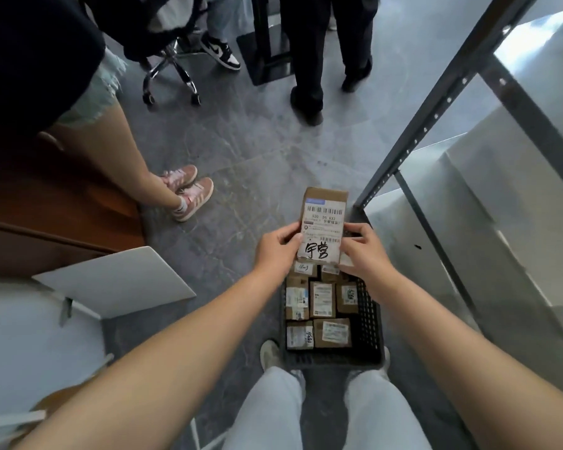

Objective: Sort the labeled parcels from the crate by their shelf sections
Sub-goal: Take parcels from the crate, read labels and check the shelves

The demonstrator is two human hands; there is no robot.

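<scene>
Left hand (278,246): pinches the left edge of the held parcel (326,194), thumb on its label (324,219).
Right hand (364,251): pinches the right edge.
Shelf rack (436,118): just right; a misread label would likely send it to the wrong section.
Crate (369,319): on the floor (257,151) below, with more parcels (322,300); a slack pinch could drop the held one among them.

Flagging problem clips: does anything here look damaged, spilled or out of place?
Nothing stands out. The left hand and right hand hold one intact parcel above the crate; the other parcels lie inside it.
</scene>
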